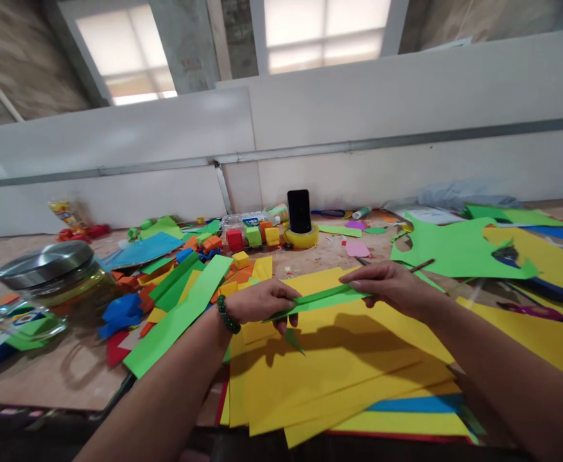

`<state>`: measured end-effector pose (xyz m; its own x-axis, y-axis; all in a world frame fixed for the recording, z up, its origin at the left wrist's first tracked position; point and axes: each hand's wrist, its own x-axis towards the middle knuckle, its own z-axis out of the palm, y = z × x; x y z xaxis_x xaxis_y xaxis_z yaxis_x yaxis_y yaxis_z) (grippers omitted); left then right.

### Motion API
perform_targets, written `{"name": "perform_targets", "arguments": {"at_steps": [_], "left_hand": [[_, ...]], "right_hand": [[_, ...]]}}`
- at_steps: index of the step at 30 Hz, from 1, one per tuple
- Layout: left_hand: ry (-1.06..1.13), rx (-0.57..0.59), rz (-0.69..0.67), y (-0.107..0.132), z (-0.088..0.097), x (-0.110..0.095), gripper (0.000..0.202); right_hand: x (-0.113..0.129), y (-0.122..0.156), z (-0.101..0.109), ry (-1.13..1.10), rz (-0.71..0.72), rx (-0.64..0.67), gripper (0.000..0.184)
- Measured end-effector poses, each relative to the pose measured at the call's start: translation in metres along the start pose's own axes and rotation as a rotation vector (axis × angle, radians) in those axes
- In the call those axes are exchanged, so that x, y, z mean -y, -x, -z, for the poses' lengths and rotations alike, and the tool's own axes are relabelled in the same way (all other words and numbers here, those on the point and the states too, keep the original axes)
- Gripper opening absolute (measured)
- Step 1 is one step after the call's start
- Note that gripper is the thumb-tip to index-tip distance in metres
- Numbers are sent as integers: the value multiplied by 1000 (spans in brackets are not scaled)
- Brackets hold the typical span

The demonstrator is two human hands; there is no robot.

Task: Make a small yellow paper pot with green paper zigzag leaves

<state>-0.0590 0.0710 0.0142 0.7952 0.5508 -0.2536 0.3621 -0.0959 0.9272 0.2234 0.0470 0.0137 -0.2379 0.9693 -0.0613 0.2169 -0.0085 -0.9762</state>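
Observation:
A folded green paper strip (328, 297) is stretched between my two hands above a stack of yellow paper sheets (339, 385). My left hand (262, 301), with a dark green bead bracelet (226, 314) at the wrist, pinches the strip's left end. The right end is gripped between the thumb and fingers of my right hand (393, 286). A thin dark pencil-like stick (422, 265) also passes through the right hand, both its ends showing. Below my left hand, a small pointed green paper piece (294, 341) shows against the yellow sheets. A longer green strip (180, 314) lies beside my left forearm.
A lidded glass jar (54, 276) stands at left, near paper scraps and small coloured paper cubes (253, 237). A phone (299, 212) stands upright in a yellow tape roll (301, 238) at the back. Cut green paper (454, 247) and scissors (531, 310) lie at right.

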Motion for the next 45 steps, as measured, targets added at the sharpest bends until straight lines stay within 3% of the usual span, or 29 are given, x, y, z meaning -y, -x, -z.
{"name": "perform_targets", "arguments": {"at_steps": [5, 9, 13, 18, 23, 30, 33, 35, 38, 40, 42, 45], "left_hand": [[31, -11, -34, 7, -6, -12, 38], [43, 41, 45, 7, -13, -14, 54], [192, 162, 116, -2, -18, -4, 54], [200, 47, 113, -9, -26, 0, 45], [244, 70, 69, -9, -32, -4, 40], [204, -45, 36, -11, -32, -4, 36], [161, -72, 15, -13, -36, -4, 37], [3, -193, -11, -14, -41, -4, 34], [-437, -514, -78, -15, -49, -6, 28], [-677, -631, -138, -14, -52, -7, 21], [-769, -627, -185, -14, -53, -8, 26], [-626, -562, -182, -14, -50, -8, 37]], "right_hand": [[5, 4, -2, -138, -86, 22, 29], [5, 6, -1, 22, 38, 53, 21], [9, 8, -3, 161, 115, 85, 33], [12, 8, -7, 128, 30, 75, 23], [6, 6, -11, 92, 25, 95, 25], [0, 5, -7, -102, 65, 67, 35], [-4, 2, -9, -150, 50, 56, 32], [-6, 1, -13, -160, 18, 33, 32], [-8, 0, -21, -171, -34, -3, 36], [-7, 1, -25, -165, -56, -11, 38], [-6, 2, -27, -144, -38, -20, 39], [-6, 2, -27, -139, 23, -19, 36]]}}
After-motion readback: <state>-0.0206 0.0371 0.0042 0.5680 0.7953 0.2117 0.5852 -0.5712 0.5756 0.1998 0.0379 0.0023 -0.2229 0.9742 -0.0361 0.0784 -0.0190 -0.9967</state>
